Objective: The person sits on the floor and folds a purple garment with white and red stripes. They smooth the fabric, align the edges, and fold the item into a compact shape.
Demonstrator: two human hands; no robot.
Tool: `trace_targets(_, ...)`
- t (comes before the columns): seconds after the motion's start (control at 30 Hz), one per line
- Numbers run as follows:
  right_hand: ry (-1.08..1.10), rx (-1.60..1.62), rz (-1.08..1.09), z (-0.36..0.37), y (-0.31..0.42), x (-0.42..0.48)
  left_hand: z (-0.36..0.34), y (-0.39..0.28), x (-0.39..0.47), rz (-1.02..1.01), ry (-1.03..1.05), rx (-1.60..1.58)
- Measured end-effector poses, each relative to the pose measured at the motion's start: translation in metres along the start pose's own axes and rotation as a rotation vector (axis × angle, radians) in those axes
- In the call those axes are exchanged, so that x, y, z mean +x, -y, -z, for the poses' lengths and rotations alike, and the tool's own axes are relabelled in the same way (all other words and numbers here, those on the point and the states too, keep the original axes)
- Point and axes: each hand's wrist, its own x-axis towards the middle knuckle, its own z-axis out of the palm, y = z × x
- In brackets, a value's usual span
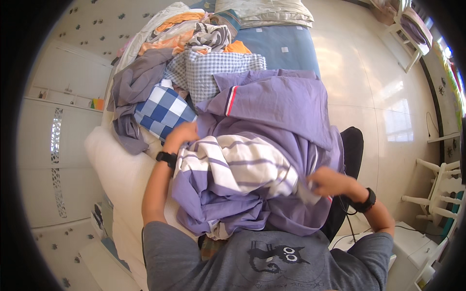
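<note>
A large purple cloth (276,105) with a red, white and dark trim band lies bunched over my lap and the bed. Its white part with purple stripes (247,160) is turned up in the middle, between my hands. My left hand (185,134) grips the cloth's left edge, its fingers partly hidden by the folds. On the right side, my right hand (326,182) pinches another part of the cloth and looks blurred. Beside my left hand lies a blue and white checked cloth (164,109), partly under the purple one.
A gingham cloth (222,72), a grey-brown cloth (140,83) and orange fabric (178,22) are heaped on the bed. Folded cream bedding (265,12) lies on the blue mattress (284,43). White chairs (440,189) stand on the tiled floor (356,83) at right. A cable (351,225) hangs near my right wrist.
</note>
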Motion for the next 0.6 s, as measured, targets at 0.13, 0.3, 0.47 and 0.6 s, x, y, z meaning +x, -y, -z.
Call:
trace_targets(0.13,0.534,0.322,-0.123,0.012,0.058,0.020,0.052,-0.036,0.004,-0.177,-0.326,0.011)
trace_targets(0.3,0.299,0.645,-0.166,0.057,0.012,0.038,0.020,-0.083,0.064,-0.306,-0.485,0.090)
trace_targets(0.47,-0.568,-0.180,-0.493,0.079,-0.158,0.043,-0.016,-0.113,0.120,-0.219,-0.396,-0.252)
trace_targets(0.6,-0.637,0.646,-0.804,0.072,-0.206,0.083,-0.023,-0.108,0.112,-0.216,-0.362,-0.433)
